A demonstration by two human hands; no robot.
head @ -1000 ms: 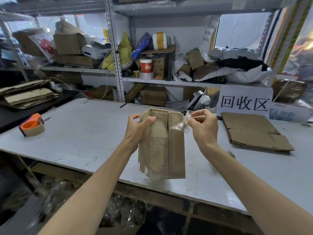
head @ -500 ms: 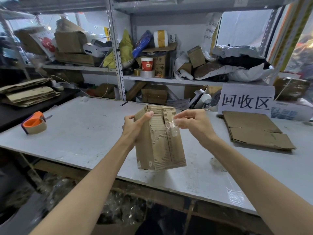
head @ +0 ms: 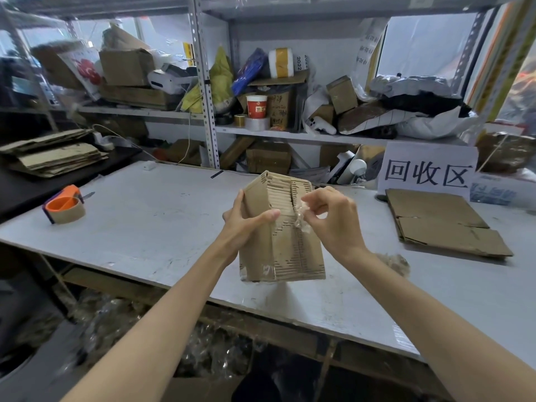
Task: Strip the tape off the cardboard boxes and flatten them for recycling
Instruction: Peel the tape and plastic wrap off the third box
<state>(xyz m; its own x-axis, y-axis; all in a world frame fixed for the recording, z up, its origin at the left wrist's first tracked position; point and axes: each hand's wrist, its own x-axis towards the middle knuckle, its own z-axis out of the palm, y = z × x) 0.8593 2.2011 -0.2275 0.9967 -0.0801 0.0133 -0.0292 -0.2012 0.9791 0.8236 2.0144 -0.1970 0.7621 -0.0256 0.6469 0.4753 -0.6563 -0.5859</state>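
Above the near half of the grey table [head: 145, 227], a small cardboard box [head: 278, 227] is gripped by the left hand [head: 246, 224], whose thumb is laid across the front face while the fingers are wrapped round the left side. A crumpled strip of clear tape [head: 298, 219] is pinched between thumb and fingertips of the right hand [head: 333, 219], at the seam running down the middle of the box's front. The box is held upright and clear of the tabletop, with its outer paper layer torn away in bands so that the corrugation is exposed. A remnant of tape is seen near its lower left corner.

To the right, a flattened cardboard piece [head: 443, 224] is laid on the table, just in front of a white sign [head: 426, 169] printed with Chinese characters. A clump of removed tape [head: 396, 264] is seen beside the right wrist. At the table's left edge, an orange tape dispenser [head: 65, 208] is placed, with a stack of flattened cardboard [head: 55, 155] behind it on a dark surface. Cluttered metal shelving [head: 207, 111] is stood along the back.
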